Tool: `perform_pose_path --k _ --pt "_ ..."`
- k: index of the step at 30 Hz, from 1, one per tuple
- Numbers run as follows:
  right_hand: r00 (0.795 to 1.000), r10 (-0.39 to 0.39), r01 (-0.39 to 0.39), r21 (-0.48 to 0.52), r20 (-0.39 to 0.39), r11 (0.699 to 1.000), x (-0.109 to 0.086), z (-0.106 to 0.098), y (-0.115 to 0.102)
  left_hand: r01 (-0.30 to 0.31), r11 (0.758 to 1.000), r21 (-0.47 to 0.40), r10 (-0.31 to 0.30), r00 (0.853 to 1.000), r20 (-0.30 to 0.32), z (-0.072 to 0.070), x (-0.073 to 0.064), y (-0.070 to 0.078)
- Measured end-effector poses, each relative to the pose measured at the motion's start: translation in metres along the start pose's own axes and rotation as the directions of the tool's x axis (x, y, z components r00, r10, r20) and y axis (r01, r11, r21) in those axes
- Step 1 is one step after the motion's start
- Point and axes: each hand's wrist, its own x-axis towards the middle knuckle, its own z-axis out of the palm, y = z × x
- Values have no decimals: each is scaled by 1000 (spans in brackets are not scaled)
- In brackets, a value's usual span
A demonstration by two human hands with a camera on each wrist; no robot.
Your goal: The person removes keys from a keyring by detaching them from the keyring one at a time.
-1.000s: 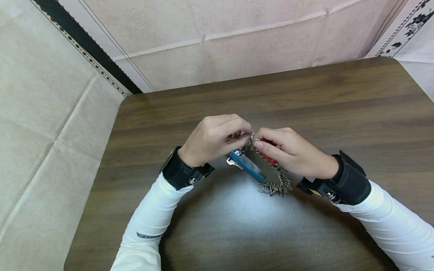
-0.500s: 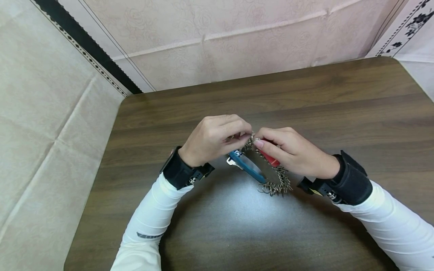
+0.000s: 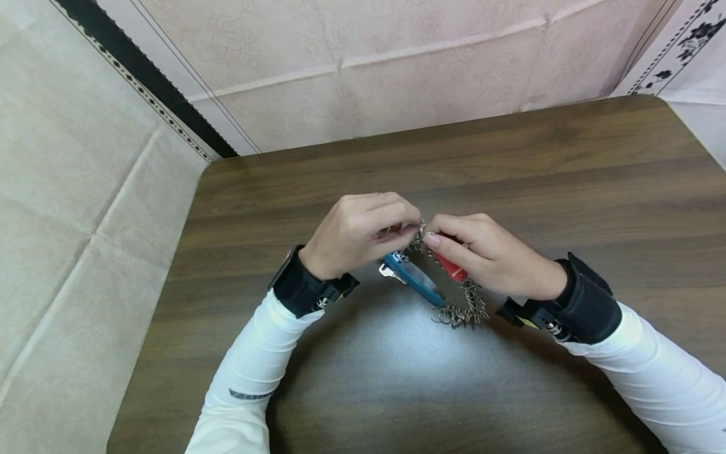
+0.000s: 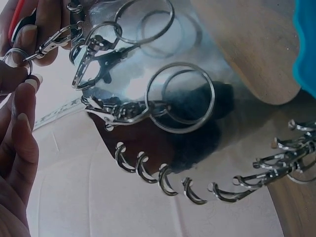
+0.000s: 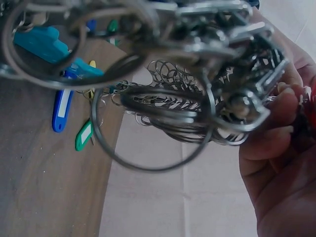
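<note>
A metal key holder [image 3: 475,309] with a blue handle [image 3: 416,284] is held up over the table, its loop edged with small clasps and rings. My left hand [image 3: 371,230] pinches at its far end with bent fingers. Facing it, my right hand [image 3: 490,252] pinches a small split ring [image 4: 17,59], from which a red key tag [image 3: 452,268] hangs. In the left wrist view, fingertips of both hands meet at this ring, and a swivel clasp [image 4: 52,43] hooks into it. Large split rings [image 4: 180,98] dangle from other clasps. Fingers partly hide the red tag.
A silver key [image 3: 391,272] shows beside the handle. In the right wrist view, a blue key tag [image 5: 61,108] and a green key tag [image 5: 84,134] appear beyond the rings. The wooden table [image 3: 317,391] ends at a pale cloth [image 3: 397,75].
Both hands stay almost still. The red key tag has tipped slightly downward below my right fingers and more of it shows.
</note>
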Motion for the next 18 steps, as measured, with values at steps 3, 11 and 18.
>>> perform_pose_path --k 3,11,18 --pt "1000 0 0 4 0 1000 0 0 0 3 1000 -1 -3 1000 1 0 0 0" --pt "1000 -2 2 7 5 1000 0 -1 -1 5 1000 -2 -5 1000 8 -1 0 0" --pt "1000 -25 24 -33 -9 999 0 -3 -1 -15 1000 14 15 1000 15 1 -1 0"
